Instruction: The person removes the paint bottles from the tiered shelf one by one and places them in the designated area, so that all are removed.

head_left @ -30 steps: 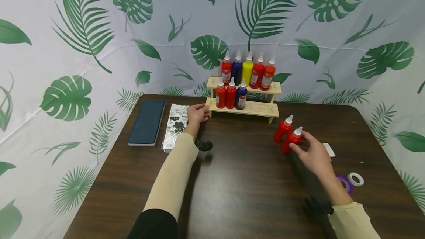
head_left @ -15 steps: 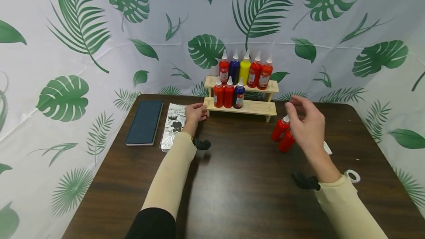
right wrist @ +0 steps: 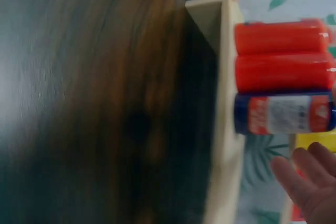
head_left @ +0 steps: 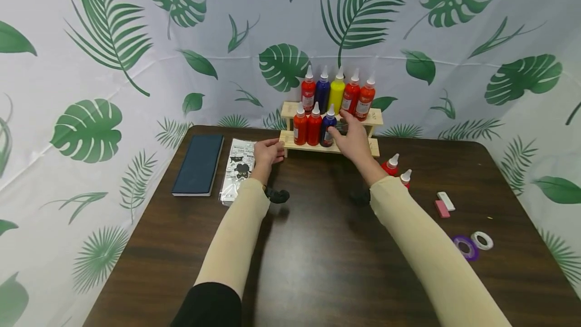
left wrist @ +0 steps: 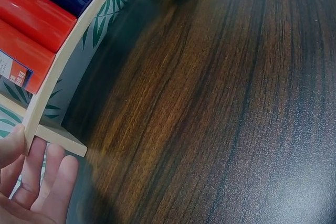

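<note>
A small two-step wooden rack [head_left: 358,148] holds paint bottles on both steps. On the lower step stand two red bottles [head_left: 300,127] and a dark blue bottle [head_left: 326,138]. My left hand [head_left: 268,153] grips the left end of that step, thumb above and fingers [left wrist: 60,182] below the board. Beside the blue bottle is my right hand [head_left: 354,140], thumb and fingers spread, with nothing held. In the right wrist view its fingers [right wrist: 302,174] show just past the blue bottle. Two red bottles [head_left: 405,178] with white nozzles stand on the table, partly hidden by my right sleeve.
The upper step carries red, blue and yellow bottles [head_left: 337,94]. A dark notebook [head_left: 198,165] and a packaged set [head_left: 238,170] lie at left. At right are a white eraser [head_left: 446,201], a pink one [head_left: 442,209], and purple [head_left: 472,252] and white [head_left: 482,240] tape rolls.
My right hand has let go of the red bottle on the table, lifted away and moved left to the rack beside the blue bottle. The left hand keeps its grip on the rack.
</note>
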`<control>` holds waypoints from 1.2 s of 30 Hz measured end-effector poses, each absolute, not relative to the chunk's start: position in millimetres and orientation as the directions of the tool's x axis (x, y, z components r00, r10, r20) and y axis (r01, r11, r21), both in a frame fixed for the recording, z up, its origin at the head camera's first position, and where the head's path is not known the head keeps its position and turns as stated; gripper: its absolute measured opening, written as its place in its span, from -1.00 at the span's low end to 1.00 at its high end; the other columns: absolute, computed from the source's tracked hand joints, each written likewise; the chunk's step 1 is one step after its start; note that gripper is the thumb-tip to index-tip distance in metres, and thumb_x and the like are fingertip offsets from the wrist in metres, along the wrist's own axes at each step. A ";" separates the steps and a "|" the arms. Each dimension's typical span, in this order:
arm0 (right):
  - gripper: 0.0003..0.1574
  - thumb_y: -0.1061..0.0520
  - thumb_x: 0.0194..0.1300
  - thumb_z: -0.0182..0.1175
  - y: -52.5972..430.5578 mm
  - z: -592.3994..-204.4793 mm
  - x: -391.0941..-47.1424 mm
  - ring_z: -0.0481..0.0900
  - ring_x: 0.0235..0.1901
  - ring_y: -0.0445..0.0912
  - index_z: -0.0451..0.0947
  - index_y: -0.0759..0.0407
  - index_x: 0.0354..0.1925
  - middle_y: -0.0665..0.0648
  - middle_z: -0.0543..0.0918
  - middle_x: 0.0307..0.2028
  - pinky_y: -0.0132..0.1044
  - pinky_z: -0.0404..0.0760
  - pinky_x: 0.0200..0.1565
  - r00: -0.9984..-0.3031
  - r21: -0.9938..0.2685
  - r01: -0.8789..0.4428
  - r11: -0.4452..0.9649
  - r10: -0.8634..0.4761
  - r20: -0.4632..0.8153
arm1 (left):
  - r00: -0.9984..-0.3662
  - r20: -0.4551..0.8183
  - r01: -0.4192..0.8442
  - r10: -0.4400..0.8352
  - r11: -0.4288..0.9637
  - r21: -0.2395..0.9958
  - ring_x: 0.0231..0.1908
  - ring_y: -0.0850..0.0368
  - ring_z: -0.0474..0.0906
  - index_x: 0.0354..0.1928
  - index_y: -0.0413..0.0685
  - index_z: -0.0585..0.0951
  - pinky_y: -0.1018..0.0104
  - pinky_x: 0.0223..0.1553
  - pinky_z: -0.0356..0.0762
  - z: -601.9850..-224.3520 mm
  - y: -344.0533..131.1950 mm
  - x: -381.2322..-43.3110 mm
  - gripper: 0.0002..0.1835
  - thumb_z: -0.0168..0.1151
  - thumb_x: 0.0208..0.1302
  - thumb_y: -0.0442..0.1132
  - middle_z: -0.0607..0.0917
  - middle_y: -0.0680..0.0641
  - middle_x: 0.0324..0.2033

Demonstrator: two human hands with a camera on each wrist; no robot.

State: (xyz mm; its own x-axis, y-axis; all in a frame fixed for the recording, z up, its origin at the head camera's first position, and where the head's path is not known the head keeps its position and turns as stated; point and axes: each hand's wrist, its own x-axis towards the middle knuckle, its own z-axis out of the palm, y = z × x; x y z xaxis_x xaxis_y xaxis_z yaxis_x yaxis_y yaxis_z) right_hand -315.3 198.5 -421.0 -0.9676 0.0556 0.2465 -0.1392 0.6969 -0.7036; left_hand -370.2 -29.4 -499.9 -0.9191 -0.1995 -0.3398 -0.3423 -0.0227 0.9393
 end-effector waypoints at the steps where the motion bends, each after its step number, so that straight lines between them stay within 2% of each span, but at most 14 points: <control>1: -0.20 -0.07 0.33 0.19 196.8 -424.4 -319.3 0.38 0.21 0.17 0.18 0.14 0.41 0.27 0.40 0.26 0.09 0.38 0.23 -0.969 -0.709 -0.122 0.694 0.073 0.238 | -0.919 -0.340 -0.343 -0.199 -0.021 0.939 -0.36 0.03 0.71 -0.03 -0.15 0.67 0.32 -0.48 0.69 -499.5 -29.2 -370.6 -0.72 0.32 0.22 -0.27 0.74 -0.17 -0.29; 6: -0.24 -0.08 0.32 0.21 189.2 -436.4 -328.1 0.39 0.22 0.10 0.24 0.05 0.39 0.21 0.44 0.24 0.04 0.37 0.25 -0.962 -0.716 -0.062 0.696 0.149 0.228 | -0.923 -0.337 -0.338 -0.187 -0.027 0.941 -0.32 0.01 0.71 -0.02 -0.15 0.66 0.29 -0.43 0.70 -497.2 -27.9 -369.2 -0.71 0.33 0.22 -0.26 0.74 -0.18 -0.28; 11: -0.32 0.00 0.33 0.22 186.2 -439.1 -330.6 0.45 0.16 0.07 0.27 0.04 0.35 0.18 0.48 0.20 0.02 0.41 0.22 -0.952 -0.725 -0.066 0.686 0.175 0.253 | -0.929 -0.326 -0.324 -0.176 -0.038 0.945 -0.26 -0.03 0.71 0.00 -0.18 0.65 0.25 -0.36 0.71 -495.7 -28.9 -367.9 -0.69 0.32 0.22 -0.26 0.73 -0.20 -0.26; 19: -0.35 0.02 0.33 0.21 182.7 -439.9 -310.9 0.50 0.10 0.07 0.30 0.10 0.32 0.19 0.50 0.19 0.00 0.45 0.19 -0.936 -0.743 -0.081 0.665 0.205 0.286 | -0.921 -0.339 -0.338 -0.190 -0.038 0.940 -0.27 -0.03 0.71 -0.02 -0.17 0.67 0.28 -0.42 0.70 -501.4 -28.9 -369.7 -0.72 0.32 0.22 -0.28 0.73 -0.20 -0.26; 25: -0.36 0.03 0.33 0.21 187.0 -431.9 -274.3 0.55 0.06 0.11 0.30 0.12 0.31 0.23 0.52 0.14 0.00 0.54 0.11 -0.928 -0.801 -0.105 0.589 0.230 0.291 | -0.927 -0.327 -0.325 -0.186 -0.041 0.945 -0.32 0.00 0.72 -0.03 -0.17 0.67 0.31 -0.47 0.69 -502.3 -29.1 -371.1 -0.72 0.33 0.22 -0.28 0.73 -0.20 -0.26; 31: -0.36 0.02 0.30 0.25 199.3 -425.9 -217.8 0.58 0.03 0.10 0.33 0.11 0.28 0.23 0.54 0.12 0.00 0.59 0.04 -0.942 -0.831 -0.102 0.547 0.215 0.257 | -0.932 -0.317 -0.313 -0.173 -0.050 0.948 -0.27 -0.04 0.71 -0.01 -0.19 0.66 0.23 -0.36 0.71 -499.0 -29.6 -368.8 -0.71 0.32 0.22 -0.29 0.73 -0.23 -0.24; 36: -0.37 0.05 0.25 0.30 221.3 -438.9 -169.0 0.59 -0.02 0.11 0.38 0.15 0.23 0.24 0.58 0.05 0.02 0.59 0.02 -0.948 -0.831 -0.103 0.547 0.199 0.249 | -0.933 -0.313 -0.312 -0.176 -0.037 0.949 -0.25 -0.07 0.70 -0.01 -0.20 0.65 0.21 -0.34 0.71 -498.2 -29.7 -366.7 -0.70 0.31 0.23 -0.29 0.73 -0.23 -0.24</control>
